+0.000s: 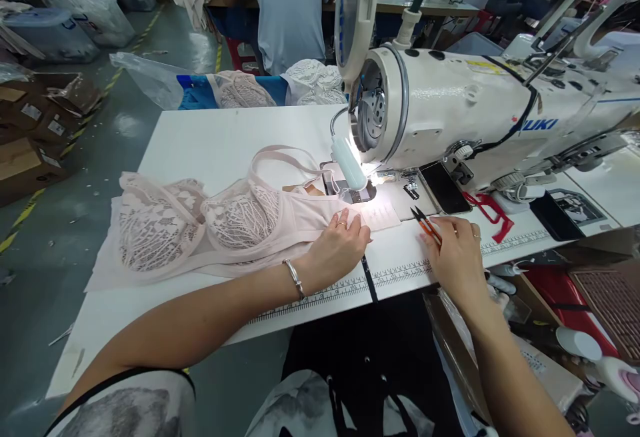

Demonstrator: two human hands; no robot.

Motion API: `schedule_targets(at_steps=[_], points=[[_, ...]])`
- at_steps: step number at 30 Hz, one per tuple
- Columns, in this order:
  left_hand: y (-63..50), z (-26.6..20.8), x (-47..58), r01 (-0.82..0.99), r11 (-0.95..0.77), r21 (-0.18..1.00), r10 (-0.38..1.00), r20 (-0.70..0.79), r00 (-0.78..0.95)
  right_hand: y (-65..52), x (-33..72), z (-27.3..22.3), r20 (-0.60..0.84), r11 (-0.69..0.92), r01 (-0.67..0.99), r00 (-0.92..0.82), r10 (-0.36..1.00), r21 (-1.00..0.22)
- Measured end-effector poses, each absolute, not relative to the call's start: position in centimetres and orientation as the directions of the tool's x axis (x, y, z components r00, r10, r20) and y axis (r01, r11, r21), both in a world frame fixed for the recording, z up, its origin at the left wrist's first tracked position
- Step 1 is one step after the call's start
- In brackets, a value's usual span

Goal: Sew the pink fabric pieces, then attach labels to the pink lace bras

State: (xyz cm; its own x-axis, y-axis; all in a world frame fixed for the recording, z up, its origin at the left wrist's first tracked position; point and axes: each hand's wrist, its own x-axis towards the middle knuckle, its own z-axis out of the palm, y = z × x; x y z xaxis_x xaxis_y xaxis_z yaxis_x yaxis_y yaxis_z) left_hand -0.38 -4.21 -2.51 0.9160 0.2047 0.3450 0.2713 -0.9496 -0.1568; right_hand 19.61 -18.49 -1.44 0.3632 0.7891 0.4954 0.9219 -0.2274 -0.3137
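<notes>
A pale pink lace bra [243, 217] lies across the white table, its cups to the left and its band reaching under the sewing machine's lit needle area. My left hand [340, 247] is closed on the band's edge, fingers bent and pressing the fabric just left of the needle. Orange-handled thread snips [427, 225] with dark blades are gripped in my right hand [456, 257], at the table's front right of the needle. Their tips point up and left, apart from the bra. The needle itself is hidden behind a pale cylindrical lamp [349, 162].
The white JUKI sewing machine [450, 100] fills the right side. A red strap [493, 216] and a dark phone-like slab [556, 216] lie right of my hand. More lace pieces [315, 80] hang beyond the far table edge. A person [285, 10] sits ahead, back turned.
</notes>
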Motion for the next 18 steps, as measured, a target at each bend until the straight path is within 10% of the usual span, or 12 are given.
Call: schedule_targets(at_steps=[18], points=[[-4.2,-2.4,-0.5,0.274,-0.956,-0.106,0.232,0.303,0.925,-11.4,16.6,-1.1,0.191,-0.255,0.967,0.246,0.95,0.02]])
